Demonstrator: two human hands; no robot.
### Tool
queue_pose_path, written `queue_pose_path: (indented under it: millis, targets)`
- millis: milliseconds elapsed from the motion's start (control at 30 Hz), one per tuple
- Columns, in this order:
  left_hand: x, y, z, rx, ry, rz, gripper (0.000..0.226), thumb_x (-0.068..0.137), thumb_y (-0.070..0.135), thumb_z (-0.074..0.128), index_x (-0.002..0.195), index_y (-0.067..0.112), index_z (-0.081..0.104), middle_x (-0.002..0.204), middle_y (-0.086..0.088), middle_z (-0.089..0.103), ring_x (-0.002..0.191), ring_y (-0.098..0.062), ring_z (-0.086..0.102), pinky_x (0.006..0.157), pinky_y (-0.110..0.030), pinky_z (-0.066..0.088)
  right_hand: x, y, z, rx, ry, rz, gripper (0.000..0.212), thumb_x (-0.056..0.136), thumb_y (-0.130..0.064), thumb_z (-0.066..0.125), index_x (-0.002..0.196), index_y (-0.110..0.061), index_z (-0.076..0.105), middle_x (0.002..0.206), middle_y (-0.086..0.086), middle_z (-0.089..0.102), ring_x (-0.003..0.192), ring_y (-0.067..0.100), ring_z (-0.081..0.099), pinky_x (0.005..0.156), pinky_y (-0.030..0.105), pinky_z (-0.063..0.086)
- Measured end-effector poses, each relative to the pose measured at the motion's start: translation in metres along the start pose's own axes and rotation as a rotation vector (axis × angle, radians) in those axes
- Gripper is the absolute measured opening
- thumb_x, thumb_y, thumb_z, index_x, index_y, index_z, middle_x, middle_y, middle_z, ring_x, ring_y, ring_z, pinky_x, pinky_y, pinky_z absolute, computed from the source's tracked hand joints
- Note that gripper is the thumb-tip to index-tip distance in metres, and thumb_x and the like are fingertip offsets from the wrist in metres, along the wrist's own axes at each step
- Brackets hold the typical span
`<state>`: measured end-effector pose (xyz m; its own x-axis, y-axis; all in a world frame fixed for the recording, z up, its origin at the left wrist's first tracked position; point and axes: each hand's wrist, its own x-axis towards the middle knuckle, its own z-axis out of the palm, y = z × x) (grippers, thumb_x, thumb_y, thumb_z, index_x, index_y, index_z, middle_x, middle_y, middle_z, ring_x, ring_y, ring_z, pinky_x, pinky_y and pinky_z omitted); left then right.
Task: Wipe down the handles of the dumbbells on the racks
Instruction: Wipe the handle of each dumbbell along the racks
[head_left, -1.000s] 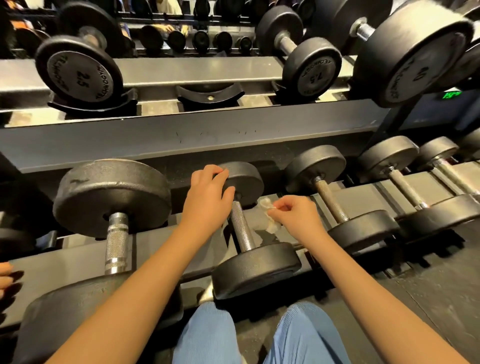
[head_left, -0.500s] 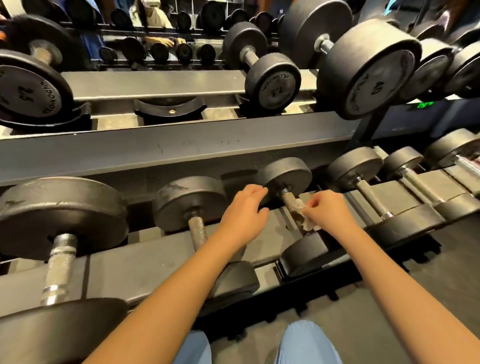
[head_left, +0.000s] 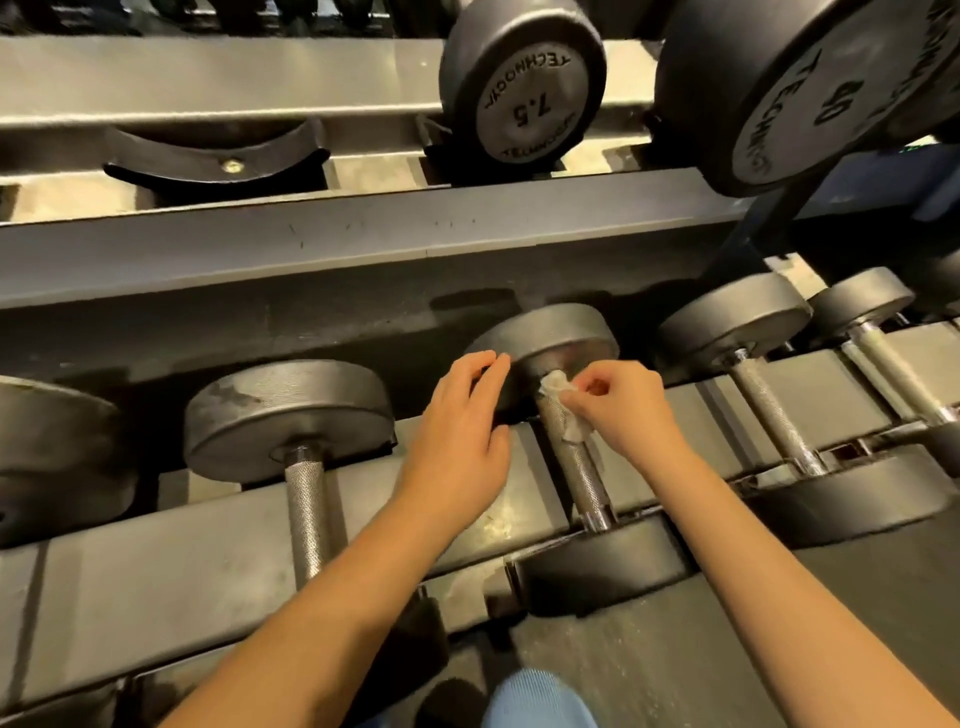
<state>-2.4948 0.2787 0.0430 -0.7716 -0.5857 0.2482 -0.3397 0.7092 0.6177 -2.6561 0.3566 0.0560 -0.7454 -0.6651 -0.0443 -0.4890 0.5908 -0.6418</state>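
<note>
On the lower rack (head_left: 171, 566), going left to right, a big dumbbell at the far left edge (head_left: 47, 457) shows only its head. Next, a dumbbell with a knurled handle (head_left: 306, 512) lies untouched by either hand; whether it is already wiped cannot be told from its look. The left hand (head_left: 457, 441) rests open, fingers spread against the rear head (head_left: 550, 338) of the middle dumbbell, apparently steadying it. The right hand (head_left: 623, 410) pinches a small white wipe (head_left: 563, 410) against the top of that handle (head_left: 576, 462), just under the head. My judgement: this handle is only begun, with its lower length down to the front head still to do. Further right, two more dumbbells (head_left: 769, 410) wait with bare handles. On the upper rack (head_left: 311, 244), the 7.5 dumbbell (head_left: 524, 88) and a larger one (head_left: 779, 88) hide their handles, so plenty seems left.
</note>
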Motion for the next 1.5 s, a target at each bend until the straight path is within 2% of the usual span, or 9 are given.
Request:
queue_pose_path:
  millis: [167, 300, 367, 567, 733, 1067, 1167, 1333, 1500]
  targets:
    - [-0.001, 0.003, -0.003, 0.069, -0.050, -0.024, 0.068, 0.093, 0.017, 0.055, 0.151, 0.021, 0.020, 0.158, 0.006, 0.012, 0.144, -0.010, 0.012, 0.118, -0.033, 0.020, -0.006, 0.005, 0.000, -0.006, -0.035, -0.021, 0.013, 0.082, -0.015, 0.069, 0.070, -0.016, 0.062, 0.066, -0.002, 0.060, 0.077, 0.017, 0.060, 0.069, 0.024, 0.044]
    - [-0.004, 0.001, -0.007, 0.127, -0.098, -0.003, 0.070, 0.094, 0.017, 0.053, 0.152, 0.020, 0.014, 0.159, 0.007, 0.007, 0.145, -0.009, 0.009, 0.119, -0.030, 0.017, -0.009, 0.006, -0.001, 0.025, -0.032, -0.068, 0.014, 0.084, -0.018, 0.069, 0.098, -0.017, 0.068, 0.077, -0.004, 0.058, 0.084, 0.013, 0.057, 0.075, 0.023, 0.042]
    - [-0.007, 0.003, -0.007, 0.149, -0.113, -0.024, 0.073, 0.094, 0.017, 0.053, 0.153, 0.020, 0.010, 0.160, 0.008, 0.003, 0.146, -0.008, 0.005, 0.118, -0.027, 0.013, -0.012, 0.005, -0.008, -0.003, -0.085, -0.084, 0.002, 0.084, -0.018, 0.070, 0.085, -0.018, 0.069, 0.078, -0.002, 0.059, 0.087, 0.016, 0.059, 0.075, 0.024, 0.042]
    - [-0.009, 0.000, -0.007, 0.137, -0.123, -0.012, 0.074, 0.094, 0.020, 0.054, 0.153, 0.025, 0.008, 0.160, 0.013, -0.001, 0.141, 0.001, 0.009, 0.108, -0.017, 0.021, -0.025, 0.015, -0.024, -0.187, -0.314, -0.052, 0.021, 0.082, -0.014, 0.071, 0.064, -0.013, 0.060, 0.088, 0.013, 0.069, 0.088, 0.024, 0.064, 0.078, 0.032, 0.051]
    - [-0.004, -0.005, -0.007, 0.107, -0.108, 0.000, 0.073, 0.095, 0.021, 0.053, 0.153, 0.025, 0.009, 0.159, 0.014, 0.003, 0.145, -0.006, 0.008, 0.112, -0.023, 0.016, -0.033, 0.015, -0.028, -0.285, -0.376, -0.049, 0.010, 0.080, -0.012, 0.073, 0.079, -0.010, 0.063, 0.086, 0.006, 0.064, 0.077, 0.016, 0.058, 0.057, 0.021, 0.043]
    - [0.001, -0.005, -0.005, 0.119, -0.089, 0.004, 0.075, 0.094, 0.023, 0.055, 0.152, 0.029, 0.009, 0.158, 0.015, 0.001, 0.144, -0.012, 0.013, 0.112, -0.034, 0.028, -0.001, -0.004, -0.003, -0.022, -0.009, -0.115, 0.014, 0.083, -0.017, 0.070, 0.069, -0.016, 0.067, 0.068, 0.001, 0.064, 0.075, 0.016, 0.062, 0.070, 0.030, 0.051]
    - [0.001, -0.005, -0.006, 0.115, -0.095, -0.004, 0.074, 0.094, 0.023, 0.054, 0.152, 0.030, 0.010, 0.158, 0.014, 0.003, 0.145, -0.012, 0.010, 0.114, -0.035, 0.026, -0.002, -0.005, -0.004, -0.049, -0.022, -0.146, 0.009, 0.083, -0.019, 0.071, 0.076, -0.013, 0.070, 0.075, 0.003, 0.067, 0.080, 0.017, 0.063, 0.079, 0.033, 0.053]
    - [0.002, -0.005, -0.006, 0.104, -0.102, -0.021, 0.075, 0.093, 0.022, 0.055, 0.152, 0.031, 0.010, 0.158, 0.014, 0.004, 0.145, -0.013, 0.010, 0.114, -0.037, 0.025, -0.020, 0.002, -0.014, -0.275, -0.196, -0.174, 0.010, 0.083, -0.020, 0.072, 0.080, -0.011, 0.073, 0.078, 0.000, 0.065, 0.077, 0.013, 0.060, 0.066, 0.024, 0.046]
    - [0.001, -0.006, -0.008, 0.083, -0.119, -0.021, 0.075, 0.094, 0.022, 0.055, 0.152, 0.031, 0.009, 0.159, 0.014, 0.002, 0.146, -0.014, 0.009, 0.115, -0.038, 0.024, -0.016, -0.010, -0.002, -0.249, -0.059, -0.199, 0.025, 0.084, -0.035, 0.071, 0.075, -0.012, 0.069, 0.073, 0.005, 0.065, 0.072, 0.018, 0.061, 0.066, 0.027, 0.049]
